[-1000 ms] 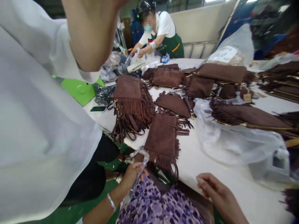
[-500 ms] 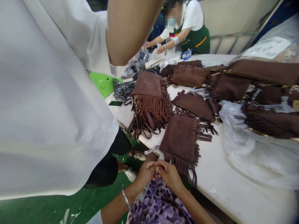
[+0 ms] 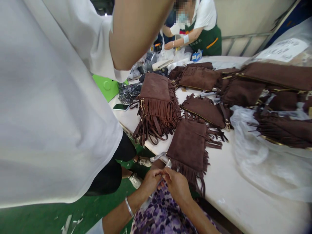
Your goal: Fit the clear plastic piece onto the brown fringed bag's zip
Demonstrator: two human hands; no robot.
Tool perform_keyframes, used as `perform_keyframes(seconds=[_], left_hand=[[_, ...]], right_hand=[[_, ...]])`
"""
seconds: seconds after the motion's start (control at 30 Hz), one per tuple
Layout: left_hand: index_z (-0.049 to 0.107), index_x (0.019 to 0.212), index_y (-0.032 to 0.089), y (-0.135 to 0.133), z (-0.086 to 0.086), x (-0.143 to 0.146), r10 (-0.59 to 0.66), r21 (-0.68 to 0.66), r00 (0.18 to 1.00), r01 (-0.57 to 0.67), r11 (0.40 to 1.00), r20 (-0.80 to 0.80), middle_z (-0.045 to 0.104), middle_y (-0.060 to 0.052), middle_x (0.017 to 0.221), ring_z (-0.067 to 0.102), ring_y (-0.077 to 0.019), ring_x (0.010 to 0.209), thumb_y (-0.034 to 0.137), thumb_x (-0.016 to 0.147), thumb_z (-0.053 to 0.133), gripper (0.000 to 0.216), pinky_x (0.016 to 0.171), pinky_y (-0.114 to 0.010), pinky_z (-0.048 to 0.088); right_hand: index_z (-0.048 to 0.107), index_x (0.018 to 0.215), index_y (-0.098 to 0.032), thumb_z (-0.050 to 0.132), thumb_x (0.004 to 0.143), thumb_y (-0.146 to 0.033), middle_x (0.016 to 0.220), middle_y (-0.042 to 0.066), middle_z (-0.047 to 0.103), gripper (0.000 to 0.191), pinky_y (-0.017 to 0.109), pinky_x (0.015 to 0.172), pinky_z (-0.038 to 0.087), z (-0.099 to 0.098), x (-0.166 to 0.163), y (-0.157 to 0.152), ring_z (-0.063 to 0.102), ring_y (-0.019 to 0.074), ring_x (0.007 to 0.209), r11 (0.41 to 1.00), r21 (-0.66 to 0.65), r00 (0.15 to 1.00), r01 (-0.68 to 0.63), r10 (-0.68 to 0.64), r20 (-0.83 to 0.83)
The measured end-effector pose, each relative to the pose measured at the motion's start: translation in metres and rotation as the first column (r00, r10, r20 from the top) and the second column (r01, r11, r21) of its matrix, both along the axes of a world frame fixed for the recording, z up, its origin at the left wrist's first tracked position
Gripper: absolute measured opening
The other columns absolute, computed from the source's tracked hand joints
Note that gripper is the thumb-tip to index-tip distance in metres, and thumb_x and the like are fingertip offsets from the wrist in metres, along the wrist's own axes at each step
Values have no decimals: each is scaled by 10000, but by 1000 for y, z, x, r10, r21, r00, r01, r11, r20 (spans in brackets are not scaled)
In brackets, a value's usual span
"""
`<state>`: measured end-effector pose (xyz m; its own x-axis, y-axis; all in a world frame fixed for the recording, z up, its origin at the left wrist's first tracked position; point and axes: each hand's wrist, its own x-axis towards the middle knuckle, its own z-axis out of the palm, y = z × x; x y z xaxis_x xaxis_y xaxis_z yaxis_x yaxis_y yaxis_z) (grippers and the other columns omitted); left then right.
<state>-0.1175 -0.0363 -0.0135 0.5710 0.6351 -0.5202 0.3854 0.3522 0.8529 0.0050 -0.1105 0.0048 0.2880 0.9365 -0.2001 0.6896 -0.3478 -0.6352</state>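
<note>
My left hand (image 3: 151, 180) and my right hand (image 3: 175, 182) meet fingertip to fingertip just off the table's front edge, above a purple patterned garment. Both are closed in a pinch. What sits between the fingers is small and mostly covered by them. Right beyond them lies a dark brown suede fringed bag (image 3: 187, 143), its fringe hanging over the edge. A clear-wrapped strap end (image 3: 158, 157) sticks out from the bag's left side, close to my fingers. A metal bangle (image 3: 129, 207) circles my left wrist.
A stack of brown fringed bags (image 3: 156, 87) stands behind, near a phone (image 3: 121, 107). More bags (image 3: 203, 110) and a clear plastic bag (image 3: 253, 156) cover the right side of the white table (image 3: 246, 201). A person in white (image 3: 60, 107) stands close left; a co-worker in a green apron (image 3: 207, 40) is across.
My hands stay together, with fingers slightly shifted and the wrists a little higher. Across the table, the co-worker's hands have moved and now lift white plastic.
</note>
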Motion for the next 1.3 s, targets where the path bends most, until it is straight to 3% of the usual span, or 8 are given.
perform_keyframes(seconds=[0.23,0.37,0.53,0.67,0.83,1.07,1.3], left_hand=[[682,809,128,2,-13,-5,-13,-25,999,14,1000,39,608,-37,577,502,-135,445,239,706,495,241,452,-235,365],[675,783,129,2,-10,-3,0,-57,998,3,998,58,595,-30,565,489,-126,431,225,688,501,220,450,-231,354],[686,824,123,0,2,2,22,-102,998,-16,995,59,594,-22,576,499,-129,461,250,671,537,248,466,-233,363],[687,885,105,-2,2,2,32,-121,999,-29,992,21,605,-26,581,505,-138,475,284,658,580,308,476,-242,370],[699,945,114,-5,3,3,26,-134,999,-29,991,-24,633,-29,629,517,-128,504,319,693,621,333,508,-233,381],[710,959,121,-8,20,7,37,-149,999,-39,988,-17,639,-31,634,523,-124,502,354,736,628,332,501,-221,376],[681,817,109,-11,12,6,145,-111,989,-146,983,-8,636,-53,610,529,-132,498,545,783,594,446,490,-226,387]], right_hand=[[606,919,-238,448,942,-153,839,-13,684,181,254,576,283,3,-1,-2,655,145,718,997,10,987,-82,80,142],[614,962,-241,447,946,-141,881,0,686,195,251,572,281,6,-4,-3,656,150,730,996,-15,976,-86,87,201],[604,941,-233,444,952,-153,882,-1,684,180,236,587,309,6,-5,-4,655,138,754,999,-5,983,-38,38,177],[581,975,-234,452,945,-158,909,-1,696,153,226,609,337,5,-2,-3,668,136,786,1000,1,992,-12,11,128],[497,1110,-221,495,915,-178,797,10,709,200,236,584,341,8,5,0,694,169,741,994,-103,995,37,-27,96],[477,1068,-212,505,911,-175,777,11,709,164,247,587,318,9,14,2,696,179,750,994,-104,999,27,-23,42],[492,1041,-209,505,907,-176,725,-3,691,138,251,575,282,10,15,6,679,178,694,995,-95,999,27,-25,22]])
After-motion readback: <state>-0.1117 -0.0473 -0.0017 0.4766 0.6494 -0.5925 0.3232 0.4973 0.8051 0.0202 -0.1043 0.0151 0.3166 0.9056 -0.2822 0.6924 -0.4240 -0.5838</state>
